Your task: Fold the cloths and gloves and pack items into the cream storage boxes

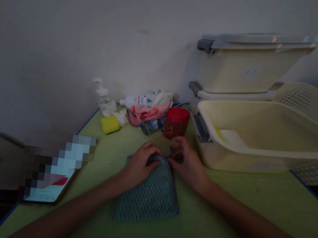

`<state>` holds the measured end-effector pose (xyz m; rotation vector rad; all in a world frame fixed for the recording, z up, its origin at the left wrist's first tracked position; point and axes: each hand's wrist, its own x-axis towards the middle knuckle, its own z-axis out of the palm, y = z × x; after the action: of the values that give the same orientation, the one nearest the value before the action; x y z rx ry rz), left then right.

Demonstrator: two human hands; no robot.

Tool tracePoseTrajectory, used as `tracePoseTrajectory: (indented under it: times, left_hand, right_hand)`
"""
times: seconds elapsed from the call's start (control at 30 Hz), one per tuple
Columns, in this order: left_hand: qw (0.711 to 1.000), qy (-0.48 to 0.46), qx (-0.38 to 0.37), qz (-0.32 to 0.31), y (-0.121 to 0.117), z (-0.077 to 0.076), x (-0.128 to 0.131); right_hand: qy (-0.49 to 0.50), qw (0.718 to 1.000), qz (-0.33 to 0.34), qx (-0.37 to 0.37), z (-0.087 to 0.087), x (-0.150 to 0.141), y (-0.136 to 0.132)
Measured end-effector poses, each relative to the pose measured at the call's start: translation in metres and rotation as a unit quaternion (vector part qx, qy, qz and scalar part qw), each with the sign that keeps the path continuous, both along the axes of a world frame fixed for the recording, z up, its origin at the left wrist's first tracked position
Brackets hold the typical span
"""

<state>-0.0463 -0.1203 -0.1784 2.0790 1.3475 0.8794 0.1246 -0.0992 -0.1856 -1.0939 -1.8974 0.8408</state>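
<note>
A grey-green textured cleaning cloth with a black-and-white checked border lies flat near the front of the table. My left hand grips its far edge, thumb and fingers closed on the border. At the far right corner of the cloth, my right hand pinches the border between thumb and forefinger, its other fingers curled above. A small bit of checked trim shows by the right fingertips. Just beyond the right hand stands a red roll in a patterned brown-red wrap.
Left of the hands lies a yellow sponge. Behind are a pump bottle, a white bottle, a pink cloth and a clear bottle. Cream bins fill the right; a tablet-like screen lies left.
</note>
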Motion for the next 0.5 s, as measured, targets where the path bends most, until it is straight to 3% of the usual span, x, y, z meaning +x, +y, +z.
tracePoseTrajectory:
  times: [0.2, 0.5]
  left_hand:
    - [1.000, -0.009, -0.024, 0.013, 0.0007, -0.0006, -0.0007]
    - [0.999, -0.041, -0.003, -0.003, -0.0005, -0.0009, -0.0022]
  right_hand:
    - [0.008, 1.000, -0.023, -0.017, 0.0074, 0.0001, -0.0027]
    - [-0.042, 0.999, -0.016, -0.017, 0.0089, -0.0002, -0.0004]
